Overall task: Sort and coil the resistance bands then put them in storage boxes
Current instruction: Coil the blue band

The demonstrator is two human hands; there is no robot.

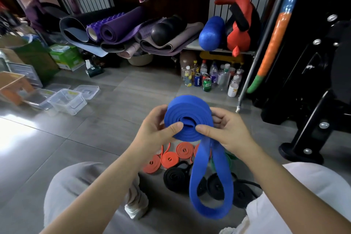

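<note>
While I watch through the head camera, the blue resistance band point(188, 118) sits at mid-frame, held up in the air over the floor point(95, 138) between both hands. It is a wide, flat strap with a matte, rubbery look, wound into a thick round coil whose layers show as rings on the face turned toward me. The unwound rest drops from the coil's lower right as a long, smooth loop that hangs between the knees.

My left hand point(157, 129) clamps the coil's left side, thumb pressed flat on the face, fingers curled behind. My right hand point(228, 129) grips the right side the same way, thumb near the centre.

Below the hands, on glossy grey tiles, narrow orange bands point(169, 158) lie as flat spirals, with thicker black bands point(175, 177) coiled nearer to me and a green band point(228, 159) partly hidden behind the right wrist.

Well apart at the left stand clear plastic boxes point(66, 100), rectangular and uncovered, with lids point(87, 90) lying beside them. At the back, rolled mats point(121, 26) and a knobbly blue foam roller point(211, 33) rest on a low shelf above bottles and cans point(207, 78).
</note>
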